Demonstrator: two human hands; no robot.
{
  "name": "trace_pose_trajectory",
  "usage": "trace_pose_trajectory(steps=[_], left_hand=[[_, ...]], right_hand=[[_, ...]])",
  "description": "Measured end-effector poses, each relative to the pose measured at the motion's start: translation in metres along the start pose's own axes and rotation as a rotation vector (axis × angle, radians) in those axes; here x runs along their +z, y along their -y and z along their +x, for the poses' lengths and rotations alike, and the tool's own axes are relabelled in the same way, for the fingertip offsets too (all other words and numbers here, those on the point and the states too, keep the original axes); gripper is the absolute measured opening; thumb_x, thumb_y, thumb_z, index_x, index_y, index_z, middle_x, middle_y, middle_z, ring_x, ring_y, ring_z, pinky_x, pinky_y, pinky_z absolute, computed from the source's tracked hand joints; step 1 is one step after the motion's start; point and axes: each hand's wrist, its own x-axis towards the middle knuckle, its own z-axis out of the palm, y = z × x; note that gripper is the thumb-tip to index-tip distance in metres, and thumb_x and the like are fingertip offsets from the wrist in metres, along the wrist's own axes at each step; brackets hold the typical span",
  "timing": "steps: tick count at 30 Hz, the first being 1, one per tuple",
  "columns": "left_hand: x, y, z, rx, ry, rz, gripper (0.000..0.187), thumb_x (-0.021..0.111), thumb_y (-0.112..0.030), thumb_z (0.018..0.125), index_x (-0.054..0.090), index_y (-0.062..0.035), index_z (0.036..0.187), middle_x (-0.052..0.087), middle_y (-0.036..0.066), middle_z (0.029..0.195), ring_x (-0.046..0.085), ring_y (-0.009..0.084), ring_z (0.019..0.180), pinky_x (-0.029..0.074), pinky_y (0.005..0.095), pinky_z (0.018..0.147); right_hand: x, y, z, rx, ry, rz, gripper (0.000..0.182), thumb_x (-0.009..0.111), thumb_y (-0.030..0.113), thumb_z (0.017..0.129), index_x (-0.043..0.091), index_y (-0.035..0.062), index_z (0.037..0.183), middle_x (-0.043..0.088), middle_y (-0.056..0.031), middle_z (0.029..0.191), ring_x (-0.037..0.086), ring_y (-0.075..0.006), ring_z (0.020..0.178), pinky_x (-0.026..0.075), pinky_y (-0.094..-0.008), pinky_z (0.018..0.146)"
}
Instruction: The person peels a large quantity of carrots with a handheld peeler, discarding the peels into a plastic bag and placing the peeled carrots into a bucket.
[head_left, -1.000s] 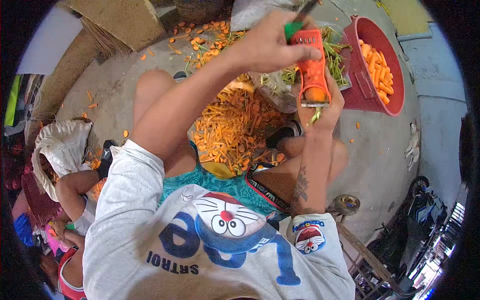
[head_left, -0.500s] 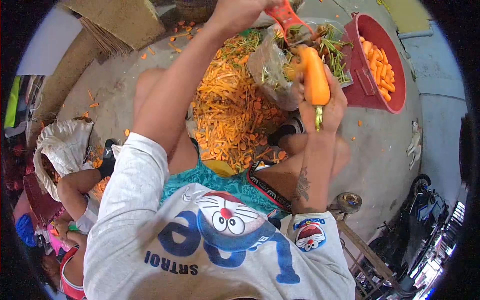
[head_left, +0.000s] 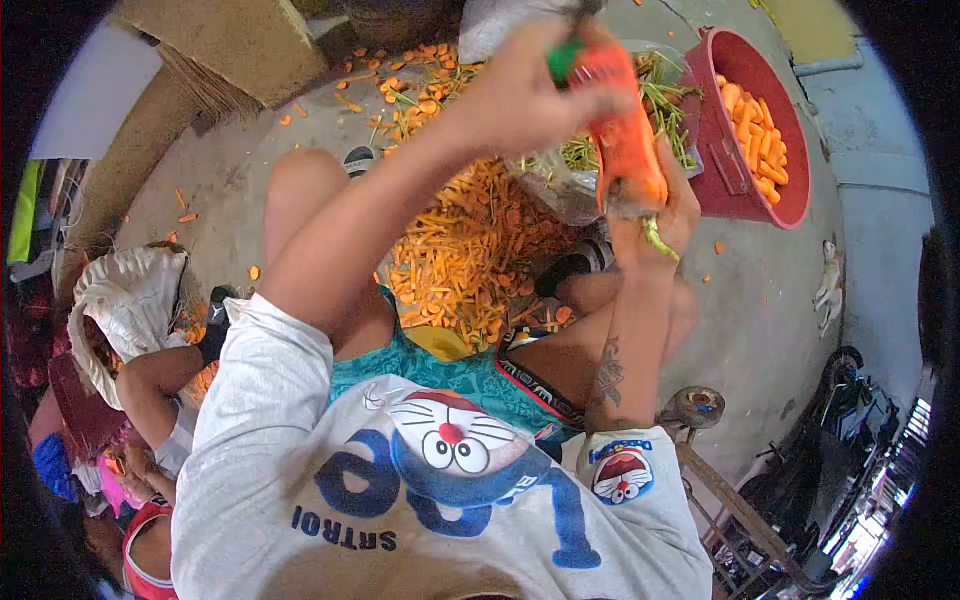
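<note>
Upper centre, the left hand (head_left: 530,95) grips a slotted plastic peeler (head_left: 618,128) over a green-stemmed carrot (head_left: 653,189) clasped in the right hand (head_left: 676,212).

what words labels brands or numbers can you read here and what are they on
"SRTROI": small dark letters on the T-shirt, upside down; spelling uncertain.
"e": apparently one large blue letter, same T-shirt; whole word unclear.
Cartoon print: small letters, unclear.
Right sleeve: lettering, too blurred.
Shorts trim: white lettering, too small and blurred.
No readable numbers.
</note>
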Motion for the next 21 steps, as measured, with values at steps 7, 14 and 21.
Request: trace_pose_trajectory(steps=[7,14,21], left_hand=[[-0.057,0.084,0.070,-0.352,0.876,-0.270,0.022,0.077,-0.016,0.093,0.063,-0.0005,0.100,0.068,0.003,0.080,0.068,0.0151,0.077,0.056,0.0341,0.073],[-0.058,0.076,0.038,-0.085,0.923,-0.194,0.031,0.081,-0.022,0.090,0.064,-0.0013,0.105,0.068,0.005,0.092,0.066,0.0174,0.081,0.055,0.0355,0.073],[-0.048,0.062,0.017,0.162,0.690,-0.704,0.023,0.078,-0.018,0.092,0.065,-0.0013,0.101,0.068,0.005,0.087,0.067,0.0150,0.080,0.055,0.0336,0.073]], right_hand=[[-0.026,0.002,0.009,0.233,0.453,0.053,0.043,0.056,0.023,0.102,0.057,-0.0027,0.136,0.068,-0.0174,0.123,0.068,-0.0274,0.101,0.057,-0.0348,0.084],[-0.034,0.000,0.002,0.050,0.315,-0.026,0.041,0.054,0.025,0.104,0.059,-0.0026,0.134,0.069,-0.0156,0.123,0.068,-0.0249,0.107,0.057,-0.0360,0.083],[0.004,-0.001,-0.005,0.022,-0.060,-0.022,0.041,0.054,0.023,0.104,0.058,-0.0045,0.134,0.068,-0.0169,0.123,0.067,-0.0259,0.100,0.055,-0.0370,0.077]])
